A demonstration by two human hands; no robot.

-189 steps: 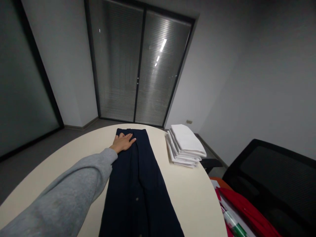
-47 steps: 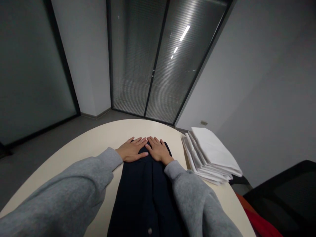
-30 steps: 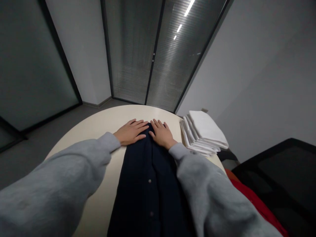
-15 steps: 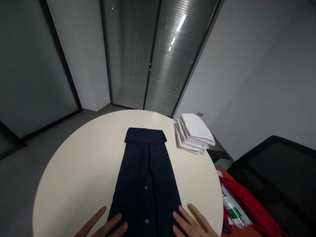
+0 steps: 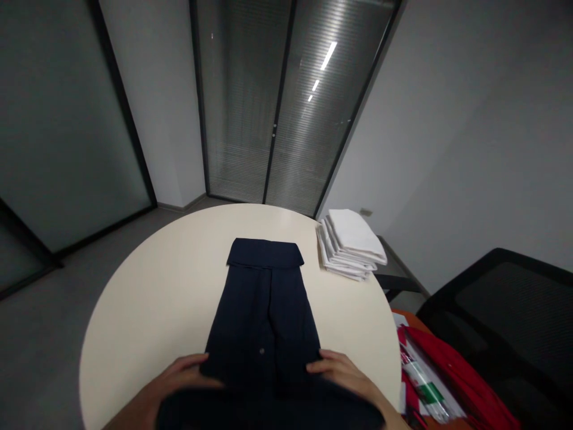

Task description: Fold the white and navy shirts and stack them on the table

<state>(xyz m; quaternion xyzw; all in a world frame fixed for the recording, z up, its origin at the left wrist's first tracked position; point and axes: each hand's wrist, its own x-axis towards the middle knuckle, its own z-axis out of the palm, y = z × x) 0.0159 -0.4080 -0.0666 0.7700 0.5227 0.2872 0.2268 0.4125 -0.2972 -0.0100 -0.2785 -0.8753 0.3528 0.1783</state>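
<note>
A navy buttoned shirt (image 5: 264, 304), folded long and narrow, lies on the round cream table (image 5: 152, 298). Its far end is turned over into a flat band. The near end is raised off the tabletop and blurred, covering part of both hands. My left hand (image 5: 174, 379) grips the cloth at the left edge, its fingers closed on the fabric. At the right edge, my right hand (image 5: 342, 371) pinches the shirt with thumb and fingers. Two small buttons or fewer show down the front.
A stack of folded white cloths (image 5: 351, 242) sits at the table's right rim. Beyond that rim stands a black mesh chair (image 5: 505, 316), with a red bag or cloth (image 5: 452, 370) and clear plastic packaging (image 5: 425, 382) on an orange surface. A glass door (image 5: 268, 107) is behind.
Both hands have left the shirt's far end, now turned over, and come back to its near end. They have closed on the sides and lifted the near part.
</note>
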